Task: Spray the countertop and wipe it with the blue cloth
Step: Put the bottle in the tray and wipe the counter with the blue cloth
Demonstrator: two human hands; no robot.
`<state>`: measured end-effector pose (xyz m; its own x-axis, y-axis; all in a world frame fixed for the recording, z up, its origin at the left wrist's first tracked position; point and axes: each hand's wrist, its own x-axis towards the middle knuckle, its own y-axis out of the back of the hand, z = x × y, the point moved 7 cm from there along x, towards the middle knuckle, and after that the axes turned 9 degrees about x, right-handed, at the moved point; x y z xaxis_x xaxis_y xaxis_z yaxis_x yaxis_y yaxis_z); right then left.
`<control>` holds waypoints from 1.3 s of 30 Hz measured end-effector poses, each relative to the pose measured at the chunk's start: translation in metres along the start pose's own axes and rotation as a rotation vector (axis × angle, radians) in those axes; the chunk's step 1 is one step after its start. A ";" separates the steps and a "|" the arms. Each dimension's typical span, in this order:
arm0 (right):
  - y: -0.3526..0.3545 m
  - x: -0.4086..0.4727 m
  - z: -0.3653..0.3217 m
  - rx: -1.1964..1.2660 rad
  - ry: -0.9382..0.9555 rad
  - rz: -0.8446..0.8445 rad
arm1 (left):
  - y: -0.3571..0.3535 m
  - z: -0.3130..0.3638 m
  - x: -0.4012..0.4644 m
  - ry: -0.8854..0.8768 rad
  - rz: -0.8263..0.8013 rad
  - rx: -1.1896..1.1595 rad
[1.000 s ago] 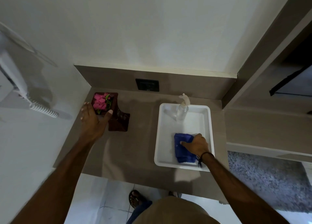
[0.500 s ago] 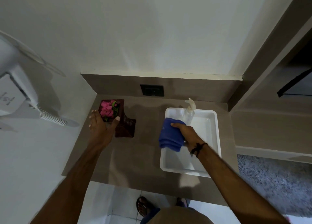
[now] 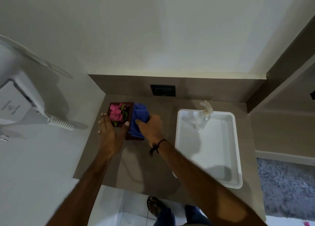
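The crumpled blue cloth [image 3: 138, 120] sits left of frame centre, gripped in the right hand [image 3: 150, 127], whose fingers are curled closed around its lower right part. The cloth lies over the right portion of a dark brown wooden tray [image 3: 129, 123] and touches it; whether any part of the cloth reaches the bench surface cannot be told. The left hand [image 3: 110, 132] is spread wide, palm down, fingers extended along the left edge of the tray and thumb against its lower edge; it grasps nothing closed. The tray's left compartment holds pink flower petals with green leaves [image 3: 117, 114].

The grey-brown laminate bench [image 3: 153, 166] occupies the middle of the frame. A dark cord bracelet [image 3: 156, 145] is tied at the right wrist.

To the right, well apart from the cloth, a white rectangular plastic tub [image 3: 236, 150] rests on the bench. A clear plastic spray bottle with pale trigger head [image 3: 203, 116] stands tilted in the tub's upper left corner.

A black wall socket [image 3: 162, 90] is set in the upstand behind the bench, upper centre. A white wall-mounted unit with coiled cord [image 3: 18, 103] hangs at the left of frame. At the bottom edge, a sandalled foot [image 3: 154, 205] stands on pale floor tiles. A grey speckled carpet [image 3: 288, 191] fills the lower right corner.
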<state>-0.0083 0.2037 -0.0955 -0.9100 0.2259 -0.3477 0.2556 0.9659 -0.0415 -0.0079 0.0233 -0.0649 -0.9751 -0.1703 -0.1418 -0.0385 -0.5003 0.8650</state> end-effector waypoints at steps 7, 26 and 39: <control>-0.003 0.028 0.053 -0.454 -0.079 -0.062 | -0.006 -0.008 0.004 -0.059 -0.008 0.022; -0.011 0.011 0.016 0.230 -0.162 0.004 | -0.012 -0.012 0.007 -0.055 0.007 -0.002; -0.010 0.018 0.054 -0.412 -0.144 -0.007 | -0.011 -0.010 0.001 -0.026 0.003 0.001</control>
<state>-0.0098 0.1913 -0.1524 -0.8487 0.2276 -0.4774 0.0713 0.9437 0.3232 -0.0064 0.0200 -0.0791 -0.9806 -0.1495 -0.1269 -0.0360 -0.4991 0.8658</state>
